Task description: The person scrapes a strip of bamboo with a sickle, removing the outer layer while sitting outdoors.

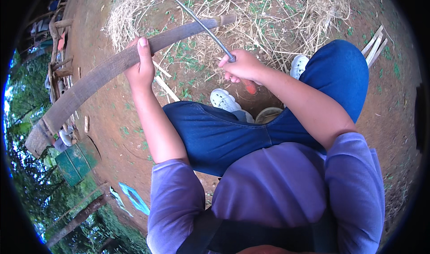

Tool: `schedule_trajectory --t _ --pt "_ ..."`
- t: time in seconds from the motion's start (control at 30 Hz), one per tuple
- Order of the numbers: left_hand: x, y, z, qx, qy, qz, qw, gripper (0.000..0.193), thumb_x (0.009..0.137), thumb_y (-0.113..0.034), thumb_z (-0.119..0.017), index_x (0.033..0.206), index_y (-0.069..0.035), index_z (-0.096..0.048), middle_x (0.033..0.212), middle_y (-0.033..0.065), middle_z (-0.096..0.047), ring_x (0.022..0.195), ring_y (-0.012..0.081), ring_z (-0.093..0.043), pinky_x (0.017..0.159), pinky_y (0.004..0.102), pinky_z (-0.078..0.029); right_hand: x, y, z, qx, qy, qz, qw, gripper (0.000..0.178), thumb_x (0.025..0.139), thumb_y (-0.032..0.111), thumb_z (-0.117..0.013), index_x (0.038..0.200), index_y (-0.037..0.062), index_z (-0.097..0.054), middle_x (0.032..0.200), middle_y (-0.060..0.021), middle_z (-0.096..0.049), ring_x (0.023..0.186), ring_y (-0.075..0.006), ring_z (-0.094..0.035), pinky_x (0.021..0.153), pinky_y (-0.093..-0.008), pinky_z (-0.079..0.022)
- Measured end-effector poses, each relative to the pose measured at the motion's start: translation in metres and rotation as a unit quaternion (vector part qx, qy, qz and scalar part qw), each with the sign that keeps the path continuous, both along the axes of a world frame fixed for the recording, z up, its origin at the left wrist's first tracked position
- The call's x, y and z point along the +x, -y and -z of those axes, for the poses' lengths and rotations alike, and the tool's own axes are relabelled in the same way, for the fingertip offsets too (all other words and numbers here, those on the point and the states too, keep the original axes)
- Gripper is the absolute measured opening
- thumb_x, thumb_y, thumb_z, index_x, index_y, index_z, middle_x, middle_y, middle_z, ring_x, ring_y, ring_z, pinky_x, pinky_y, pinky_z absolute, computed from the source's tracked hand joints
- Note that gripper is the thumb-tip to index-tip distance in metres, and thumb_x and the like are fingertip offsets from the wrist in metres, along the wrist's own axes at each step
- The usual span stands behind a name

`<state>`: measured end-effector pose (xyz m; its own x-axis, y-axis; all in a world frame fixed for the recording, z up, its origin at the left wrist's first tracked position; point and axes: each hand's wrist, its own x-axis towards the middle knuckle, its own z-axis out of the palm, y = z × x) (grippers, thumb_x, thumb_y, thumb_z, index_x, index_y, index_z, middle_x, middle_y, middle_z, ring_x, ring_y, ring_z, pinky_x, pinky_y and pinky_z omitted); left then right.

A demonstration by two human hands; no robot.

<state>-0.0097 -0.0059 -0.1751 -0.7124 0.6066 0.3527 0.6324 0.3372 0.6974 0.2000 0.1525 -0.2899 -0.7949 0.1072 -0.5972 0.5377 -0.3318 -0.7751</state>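
A long dry brown bamboo length (96, 77) runs aslant from the lower left to the upper middle, with a joint ring near each end. Its curve may be partly the lens. My left hand (141, 66) is closed round it, thumb up, toward its farther half. In my right hand (244, 66) is a knife (204, 26) with a long narrow blade and an orange-red handle. The blade crosses the bamboo near its far end, its tip pointing up and left. Whether blade and bamboo touch, I cannot tell. My fingers hide most of the handle.
Straw-like shavings (291, 16) cover the ground ahead. Pale split strips (374, 45) lie at the right. Under me shows a round seat edge (268, 115), near my white clogs (224, 99). A green container (76, 162), a blue sheet (134, 198) and a wooden frame (56, 57) are at the left.
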Motion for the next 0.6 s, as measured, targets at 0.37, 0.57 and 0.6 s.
schedule_trajectory --t 0.37,0.57,0.6 --pt "0.027 -0.024 -0.007 0.053 -0.068 0.117 0.989 0.045 0.102 -0.035 -0.058 0.073 -0.001 -0.052 0.067 0.0066 -0.045 0.064 0.0176 -0.047 0.061 0.0339 -0.038 0.006 0.023 -0.061 0.279 -0.145 0.024 0.949 0.041 0.089 0.036 -0.073 0.072 -0.0006 -0.067 0.061 -0.0137 -0.059 0.055 -0.0252 -0.058 0.055 -0.0407 -0.044" --pt "0.012 -0.017 0.007 -0.042 -0.085 0.119 0.988 0.044 0.100 -0.033 -0.059 0.071 0.000 -0.055 0.063 0.0093 -0.046 0.059 0.0213 -0.047 0.059 0.0358 -0.038 0.000 0.016 -0.033 0.256 -0.097 0.006 0.962 0.039 0.090 0.033 -0.071 0.074 -0.0019 -0.069 0.065 -0.0163 -0.062 0.057 -0.0280 -0.060 0.058 -0.0433 -0.046" --pt "0.008 -0.015 0.009 -0.037 -0.082 0.109 0.990 0.044 0.100 -0.033 -0.059 0.071 0.000 -0.055 0.063 0.0092 -0.046 0.058 0.0214 -0.047 0.058 0.0359 -0.038 -0.001 0.015 -0.040 0.248 -0.084 -0.009 0.965 0.039 0.090 0.033 -0.071 0.074 -0.0021 -0.069 0.066 -0.0165 -0.063 0.058 -0.0281 -0.061 0.059 -0.0430 -0.046"
